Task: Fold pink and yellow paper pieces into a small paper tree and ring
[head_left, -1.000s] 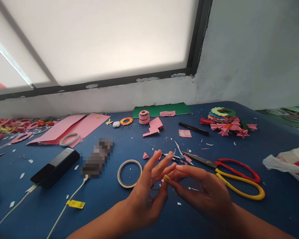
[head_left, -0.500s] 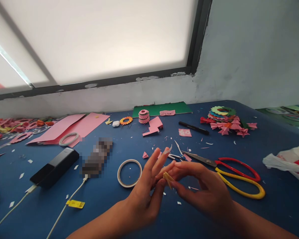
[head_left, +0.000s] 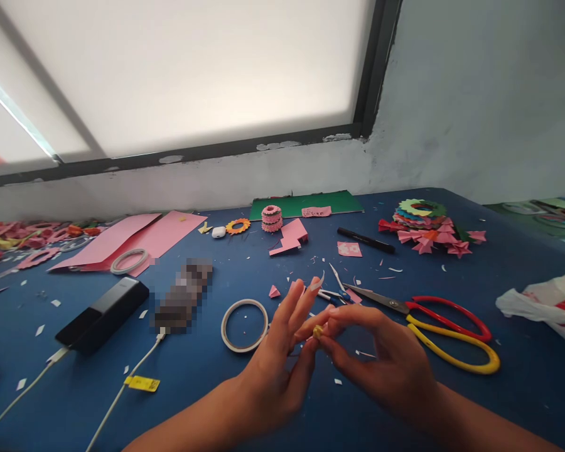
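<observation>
Between my fingertips is a small folded piece of yellow paper (head_left: 317, 331). My left hand (head_left: 280, 361) pinches it from the left with thumb and index finger, its other fingers raised, and a thin white strip clings to one fingertip. From the right, my right hand (head_left: 383, 358) pinches the same piece with thumb and fingertips. A roll of tape (head_left: 224, 326) lies just left of my left hand. Large scissors (head_left: 452, 361) with red and yellow handles rest beyond my right hand. Small scissors (head_left: 339, 282) are partly hidden behind my fingers.
Pink paper sheets (head_left: 174, 235), a dark power bank (head_left: 103, 314) and a blurred-out object (head_left: 183, 298) with a cable lie left. A black pen (head_left: 367, 241), a stack of pink paper rings (head_left: 272, 220) and a paper-flower pile (head_left: 426, 226) stand farther back. A plastic bag (head_left: 546, 311) sits right.
The yellow paper has turned between my fingertips and now looks smaller and more compact. Both hands stay almost in the same place.
</observation>
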A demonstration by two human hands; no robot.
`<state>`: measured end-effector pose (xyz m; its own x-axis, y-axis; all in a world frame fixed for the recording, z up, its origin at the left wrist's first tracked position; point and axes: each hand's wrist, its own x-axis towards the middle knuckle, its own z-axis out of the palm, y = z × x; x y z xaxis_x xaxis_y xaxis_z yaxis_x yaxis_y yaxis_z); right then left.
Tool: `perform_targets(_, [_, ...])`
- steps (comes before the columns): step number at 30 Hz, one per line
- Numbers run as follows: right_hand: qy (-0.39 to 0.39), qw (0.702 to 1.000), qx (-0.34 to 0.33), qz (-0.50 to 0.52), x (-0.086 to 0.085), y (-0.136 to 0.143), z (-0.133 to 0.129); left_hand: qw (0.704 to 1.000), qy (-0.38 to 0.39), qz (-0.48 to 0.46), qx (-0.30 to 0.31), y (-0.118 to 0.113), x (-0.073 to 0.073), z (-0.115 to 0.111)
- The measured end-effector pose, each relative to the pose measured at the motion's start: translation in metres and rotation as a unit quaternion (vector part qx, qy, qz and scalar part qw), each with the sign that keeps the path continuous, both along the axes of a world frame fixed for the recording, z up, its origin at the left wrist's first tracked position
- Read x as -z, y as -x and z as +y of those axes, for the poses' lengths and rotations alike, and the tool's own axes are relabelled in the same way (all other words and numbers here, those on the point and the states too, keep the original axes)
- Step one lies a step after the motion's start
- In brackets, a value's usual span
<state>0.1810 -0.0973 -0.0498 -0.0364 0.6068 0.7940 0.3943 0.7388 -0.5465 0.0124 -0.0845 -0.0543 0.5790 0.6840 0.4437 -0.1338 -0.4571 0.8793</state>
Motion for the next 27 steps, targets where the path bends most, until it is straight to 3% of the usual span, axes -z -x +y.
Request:
perform_targets(13, [0.032,0.999,0.036,-0.014,0.0048,0.0006,0.001,0.998,-0.06,0.003,-0.033,-0.003,0.0032,0.0014])
perform_targets(27, [0.057,0.998,0.003,0.011,0.0056,-0.0005,0.0029,0.994,-0.091,0.029,-0.048,-0.003,0.0041,0.0028])
